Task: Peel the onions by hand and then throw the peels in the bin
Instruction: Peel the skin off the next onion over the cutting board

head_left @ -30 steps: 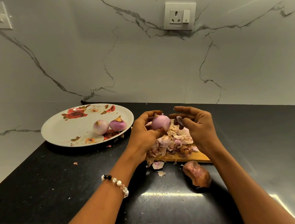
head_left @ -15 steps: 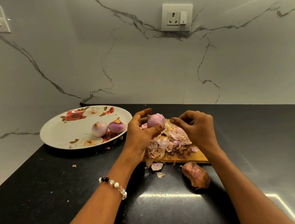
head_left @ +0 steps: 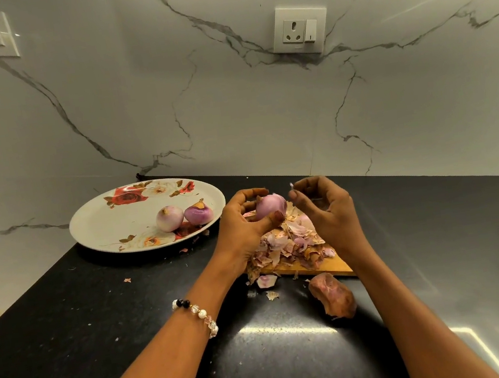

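Onion gripped in left hand; right hand pinches peel scrap

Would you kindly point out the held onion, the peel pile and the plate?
Held onion (head_left: 270, 205), head view, its bare purple side.
Peel pile (head_left: 285, 244), head view, middle of the heap.
Plate (head_left: 99, 224), head view, bare white surface.

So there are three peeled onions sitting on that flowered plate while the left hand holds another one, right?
Not quite. The head view shows two onions on the flowered plate, not three. The left hand does hold another onion.
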